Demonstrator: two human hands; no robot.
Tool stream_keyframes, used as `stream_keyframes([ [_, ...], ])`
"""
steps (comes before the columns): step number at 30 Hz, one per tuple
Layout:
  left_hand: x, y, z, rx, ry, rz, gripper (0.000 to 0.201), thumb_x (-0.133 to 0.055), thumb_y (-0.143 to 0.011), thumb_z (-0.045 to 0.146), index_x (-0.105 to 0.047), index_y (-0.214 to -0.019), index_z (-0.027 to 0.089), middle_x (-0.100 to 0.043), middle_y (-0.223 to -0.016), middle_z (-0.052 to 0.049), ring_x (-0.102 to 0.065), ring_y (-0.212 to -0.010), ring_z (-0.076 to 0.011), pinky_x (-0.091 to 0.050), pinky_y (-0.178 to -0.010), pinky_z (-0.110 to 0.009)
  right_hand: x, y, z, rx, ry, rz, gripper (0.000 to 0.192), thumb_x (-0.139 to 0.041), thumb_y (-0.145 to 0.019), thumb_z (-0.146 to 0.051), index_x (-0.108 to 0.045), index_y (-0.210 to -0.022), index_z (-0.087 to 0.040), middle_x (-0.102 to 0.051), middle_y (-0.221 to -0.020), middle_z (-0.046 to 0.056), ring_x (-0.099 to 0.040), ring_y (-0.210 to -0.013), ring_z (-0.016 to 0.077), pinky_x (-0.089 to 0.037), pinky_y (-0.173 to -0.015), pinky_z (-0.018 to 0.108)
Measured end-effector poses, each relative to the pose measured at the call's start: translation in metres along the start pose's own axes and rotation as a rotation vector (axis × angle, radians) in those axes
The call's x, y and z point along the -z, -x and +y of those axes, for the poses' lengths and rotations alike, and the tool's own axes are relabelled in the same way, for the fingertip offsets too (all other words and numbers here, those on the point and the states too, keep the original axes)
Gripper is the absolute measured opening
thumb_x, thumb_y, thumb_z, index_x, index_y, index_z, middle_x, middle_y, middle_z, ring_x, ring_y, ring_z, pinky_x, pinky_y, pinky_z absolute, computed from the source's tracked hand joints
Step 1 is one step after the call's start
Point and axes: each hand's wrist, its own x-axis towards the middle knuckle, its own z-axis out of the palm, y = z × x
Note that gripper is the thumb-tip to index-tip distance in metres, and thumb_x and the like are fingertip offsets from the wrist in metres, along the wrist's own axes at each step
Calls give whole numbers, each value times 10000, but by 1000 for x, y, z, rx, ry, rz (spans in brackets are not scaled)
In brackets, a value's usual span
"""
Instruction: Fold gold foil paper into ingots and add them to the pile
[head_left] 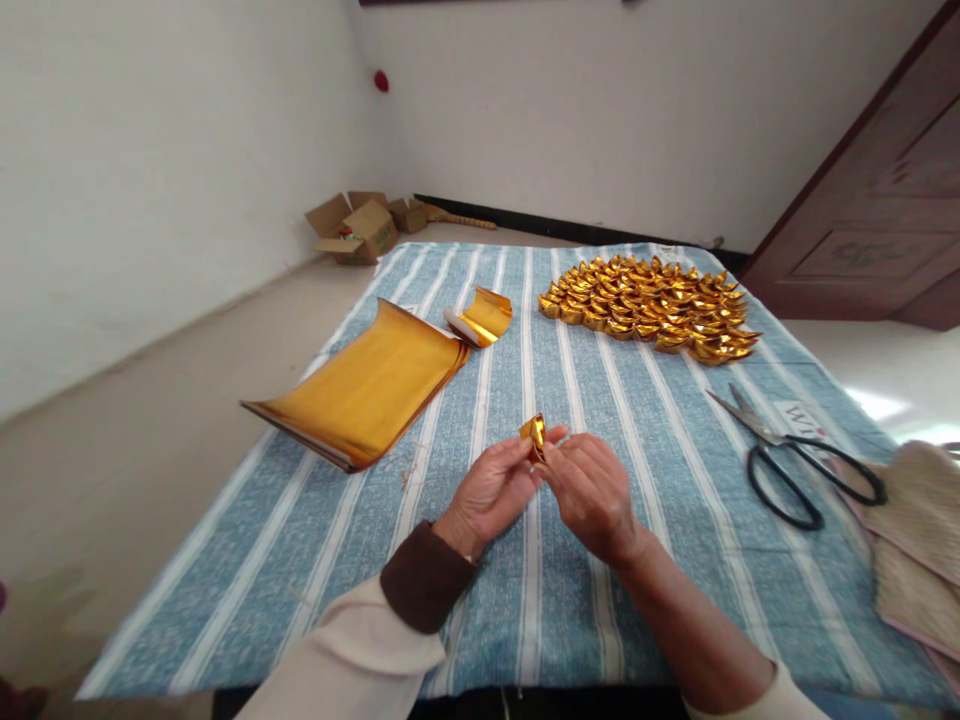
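Over the middle of the striped cloth, my left hand (495, 487) and my right hand (592, 490) meet around a small piece of folded gold foil paper (535, 432). Both hands are closed on it, thumbs and fingers pinching its lower end; part of the piece is hidden by the fingers. To the left lies a curling stack of large gold foil sheets (367, 380). Just beyond it rests a smaller curled stack of gold foil paper (486, 315). Many folded gold paper ingots (645, 305) stand packed together at the far right of the table.
Black-handled scissors (772, 440) lie partly spread on the right, near a white label (802, 418). A beige quilted cloth (919, 540) hangs at the right edge. The table wears a blue and white striped cloth (360, 590). Cardboard boxes (367, 230) stand on the floor behind.
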Motion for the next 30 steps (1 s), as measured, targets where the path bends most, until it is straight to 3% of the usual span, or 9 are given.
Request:
stream_keyframes([
  [8,0,0,-1,6,4,-46,142,-720,-764,187,-728,-870,93,-729,-1010,-142,-631,-1107,-271,-470,-987,-373,2,-3,-1,3,-44,-12,141,-562,-926,-127,-639,-1025,-191,-681,-741,41,-649,-759,189,-531,-745,345],
  [12,0,-1,-3,21,29,-31,150,-699,-784,165,-730,-902,78,-730,-986,-137,-641,-1080,-257,-475,-966,-348,2,-2,0,-31,-72,10,196,-572,-927,-134,-632,-1104,-194,-705,-798,43,-666,-777,180,-532,-747,340],
  [23,8,-2,-6,86,132,2,170,-637,-841,137,-717,-978,78,-723,-1001,-130,-660,-975,-205,-484,-902,-312,0,3,3,-131,-152,54,166,-594,-917,-133,-670,-1056,-178,-723,-807,54,-690,-794,184,-545,-713,336],
  [30,0,-1,-6,49,111,-35,190,-627,-831,149,-713,-976,62,-717,-1051,-156,-606,-1162,-270,-424,-1043,-372,1,0,0,-83,-116,57,150,-587,-911,-117,-663,-1028,-170,-723,-817,62,-685,-790,184,-545,-727,335],
])
